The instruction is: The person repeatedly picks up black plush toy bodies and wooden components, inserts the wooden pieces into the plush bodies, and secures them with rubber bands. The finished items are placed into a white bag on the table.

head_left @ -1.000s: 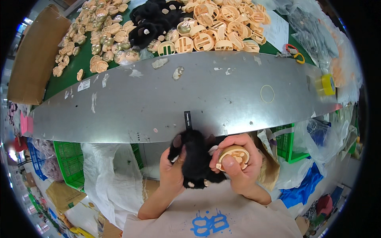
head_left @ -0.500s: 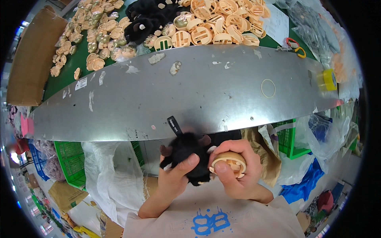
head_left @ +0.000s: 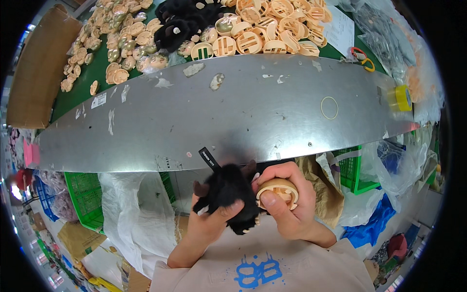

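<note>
Just in front of the bench edge, my left hand [head_left: 209, 221] is closed around a small black plush toy [head_left: 233, 190] with brown ears and a black fabric tag at its top. My thumb lies across the plush body. To its right, my right hand [head_left: 294, 209] grips a round, cream-coloured plastic shell [head_left: 278, 187], its hollow ribbed side turned toward me and my thumb on its rim. Shell and plush are side by side and seem to touch; the exact contact is hidden by fingers and fur.
A grey metal bench [head_left: 194, 117] spans the front. Beyond it lie heaped cream plastic parts [head_left: 250, 41], more black plush [head_left: 180, 24], scissors [head_left: 364, 58] and yellow tape [head_left: 403, 98]. A rubber band [head_left: 329, 108] rests on the metal. Green crates [head_left: 85, 199] stand below.
The plush has tilted and dropped slightly toward me, its tag leaning further left. The shell has shifted a little up and left, its rounded outside showing more.
</note>
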The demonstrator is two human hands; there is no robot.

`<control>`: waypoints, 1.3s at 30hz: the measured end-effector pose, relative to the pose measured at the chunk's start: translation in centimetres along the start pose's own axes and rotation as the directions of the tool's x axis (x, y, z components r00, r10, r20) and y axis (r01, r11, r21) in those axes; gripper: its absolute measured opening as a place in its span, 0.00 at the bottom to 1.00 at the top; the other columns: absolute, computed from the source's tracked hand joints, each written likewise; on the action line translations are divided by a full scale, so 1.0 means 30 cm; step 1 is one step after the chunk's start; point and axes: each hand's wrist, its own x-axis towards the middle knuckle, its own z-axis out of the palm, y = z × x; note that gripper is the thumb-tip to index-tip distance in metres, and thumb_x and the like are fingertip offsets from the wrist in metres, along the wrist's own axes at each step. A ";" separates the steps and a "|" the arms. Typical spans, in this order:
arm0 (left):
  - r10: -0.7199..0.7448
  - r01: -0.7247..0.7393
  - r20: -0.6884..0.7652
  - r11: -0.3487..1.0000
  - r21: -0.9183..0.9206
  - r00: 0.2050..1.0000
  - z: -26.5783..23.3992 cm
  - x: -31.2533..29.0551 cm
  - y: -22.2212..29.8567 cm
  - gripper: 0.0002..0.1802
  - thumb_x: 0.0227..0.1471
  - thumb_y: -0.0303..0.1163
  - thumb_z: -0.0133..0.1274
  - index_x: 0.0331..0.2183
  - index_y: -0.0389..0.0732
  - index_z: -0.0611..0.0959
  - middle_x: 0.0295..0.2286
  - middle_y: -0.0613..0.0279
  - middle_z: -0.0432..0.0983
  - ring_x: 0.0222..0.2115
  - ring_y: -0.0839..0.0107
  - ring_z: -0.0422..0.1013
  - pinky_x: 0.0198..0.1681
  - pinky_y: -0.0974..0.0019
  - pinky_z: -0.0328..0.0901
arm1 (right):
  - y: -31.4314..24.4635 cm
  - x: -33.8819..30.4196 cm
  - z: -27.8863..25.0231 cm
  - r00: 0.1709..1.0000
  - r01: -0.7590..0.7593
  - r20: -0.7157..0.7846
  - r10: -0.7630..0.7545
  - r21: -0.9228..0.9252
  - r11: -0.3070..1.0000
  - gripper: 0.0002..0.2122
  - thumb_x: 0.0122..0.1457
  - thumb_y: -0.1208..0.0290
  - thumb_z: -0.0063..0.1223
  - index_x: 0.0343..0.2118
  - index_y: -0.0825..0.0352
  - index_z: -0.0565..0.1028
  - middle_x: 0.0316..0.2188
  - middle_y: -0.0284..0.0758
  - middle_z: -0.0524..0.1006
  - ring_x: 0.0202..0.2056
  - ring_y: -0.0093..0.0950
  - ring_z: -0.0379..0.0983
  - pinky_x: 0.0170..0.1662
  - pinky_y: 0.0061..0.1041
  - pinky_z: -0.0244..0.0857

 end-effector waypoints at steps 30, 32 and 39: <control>0.471 -0.359 -0.107 0.782 0.509 0.876 -0.045 0.025 -0.100 0.13 0.54 0.26 0.59 0.41 0.33 0.77 0.33 0.64 0.77 0.30 0.79 0.71 0.33 0.74 0.65 | 0.079 0.024 0.010 0.935 0.330 0.031 -0.354 -0.446 0.832 0.18 0.47 0.83 0.60 0.43 0.73 0.70 0.35 0.42 0.74 0.32 0.36 0.73 0.34 0.29 0.69; 0.609 -0.451 0.004 0.583 0.676 0.793 -0.040 0.024 -0.107 0.09 0.54 0.27 0.60 0.36 0.33 0.79 0.27 0.66 0.76 0.25 0.81 0.67 0.28 0.76 0.62 | 0.107 0.044 0.021 0.879 0.423 0.055 -0.474 -0.549 0.721 0.21 0.43 0.86 0.60 0.43 0.75 0.69 0.35 0.43 0.74 0.32 0.40 0.73 0.34 0.31 0.69; 0.508 -0.294 -0.043 0.564 0.772 0.860 -0.029 0.018 -0.094 0.13 0.56 0.28 0.58 0.41 0.35 0.74 0.38 0.61 0.73 0.38 0.77 0.67 0.41 0.72 0.63 | 0.188 0.073 0.064 0.852 0.409 -0.013 -0.523 -0.606 0.682 0.19 0.46 0.86 0.58 0.43 0.74 0.68 0.32 0.45 0.74 0.29 0.40 0.72 0.30 0.30 0.68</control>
